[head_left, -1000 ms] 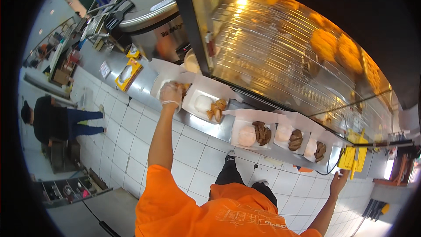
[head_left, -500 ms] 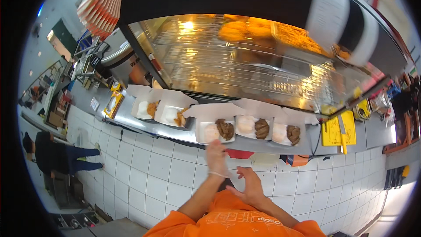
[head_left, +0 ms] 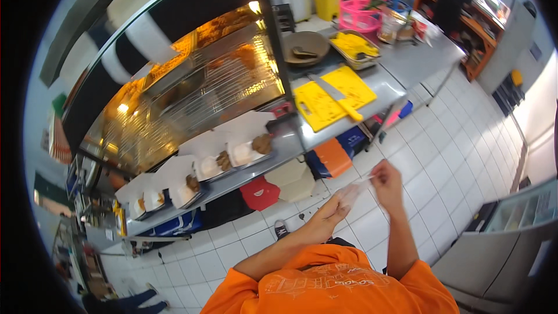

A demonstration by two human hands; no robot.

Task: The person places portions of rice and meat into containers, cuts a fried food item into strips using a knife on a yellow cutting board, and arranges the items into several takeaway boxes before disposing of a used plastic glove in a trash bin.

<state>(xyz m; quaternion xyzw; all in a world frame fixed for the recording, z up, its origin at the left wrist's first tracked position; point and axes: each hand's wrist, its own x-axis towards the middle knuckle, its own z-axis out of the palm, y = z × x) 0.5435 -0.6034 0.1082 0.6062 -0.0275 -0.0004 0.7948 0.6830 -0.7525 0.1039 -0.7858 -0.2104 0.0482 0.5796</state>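
In front of my orange shirt, my left hand point(head_left: 344, 200) wears a thin clear plastic glove point(head_left: 356, 189), its fingers stretched toward the right and slightly blurred. My right hand point(head_left: 387, 186) is bare and pinches the loose tip of that glove, pulling it taut between the hands. Both hands are over the floor, apart from the counter. On the counter to the left stand several lidded white paper boxes point(head_left: 174, 177), lids up. They hold white rice point(head_left: 242, 154) and brown meat pieces point(head_left: 261, 143); the farthest-left ones hold golden fried pieces point(head_left: 161, 198).
A heated glass display case point(head_left: 192, 90) rises behind the boxes. Further right are a yellow cutting board point(head_left: 308, 107) with a knife point(head_left: 330, 90), a round pan point(head_left: 302, 43), a tray point(head_left: 372, 61) and pink baskets point(head_left: 356, 20). Another person point(head_left: 453, 0) stands far off at right.
My view has turned right, bringing the cutting board nearer the middle. My hands moved right, away from the boxes, and my right hand has taken hold of the left hand's glove.
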